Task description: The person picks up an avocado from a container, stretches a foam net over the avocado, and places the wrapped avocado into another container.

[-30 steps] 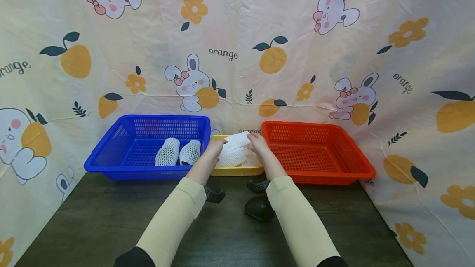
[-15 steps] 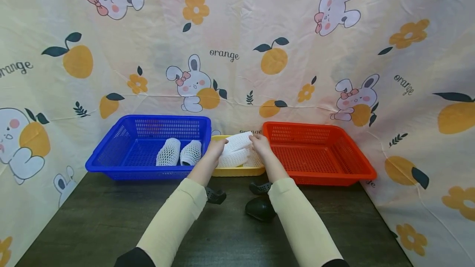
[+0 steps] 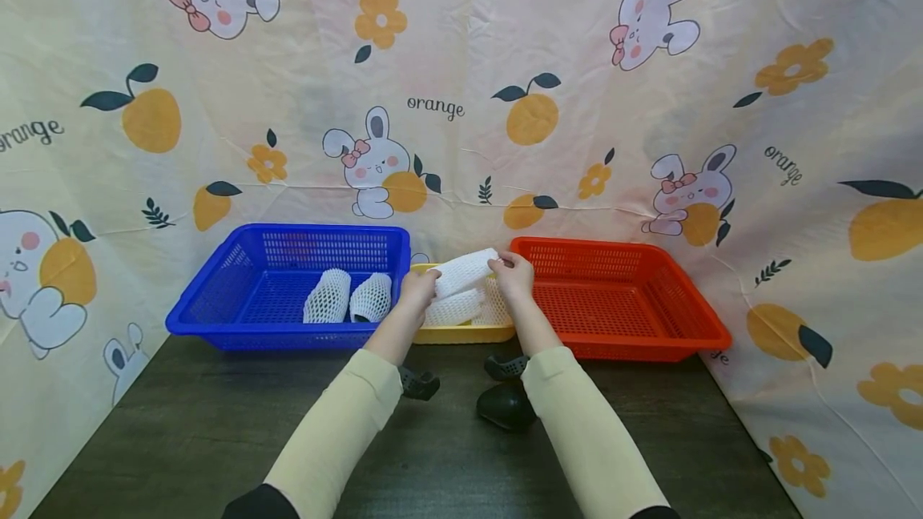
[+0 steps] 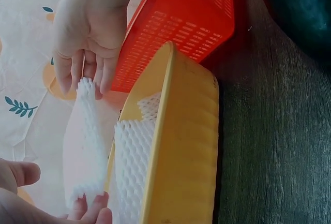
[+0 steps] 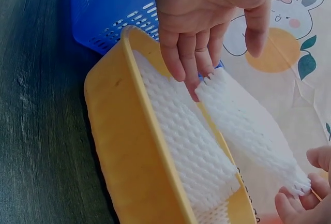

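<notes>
Between both hands a white foam net sleeve [image 3: 465,271] is held up above the yellow basket [image 3: 461,335]. At its left end, my left hand [image 3: 417,293] grips with its fingertips at the sleeve's mouth; the thumb stands apart in the right wrist view. My right hand [image 3: 515,272] holds the other end, its fingers [image 4: 89,64] pointing down into the sleeve's edge. The sleeve looks flat and slack along its length. More white foam net sleeves [image 5: 181,136] lie in the yellow basket below, partly hidden by the held one in the head view.
A blue basket [image 3: 216,327] with two white foam-net pieces [image 3: 327,296] stands at left. On the right is a red basket [image 3: 620,347]. A dark green, shiny rounded object [image 3: 505,404] lies on the dark table [image 3: 404,471] beside the right forearm. A printed cloth [image 3: 461,166] hangs behind.
The held sleeve has risen a little, and its right end lifted away from the sleeves in the yellow basket. My right hand has shifted slightly up and right. The baskets stay put.
</notes>
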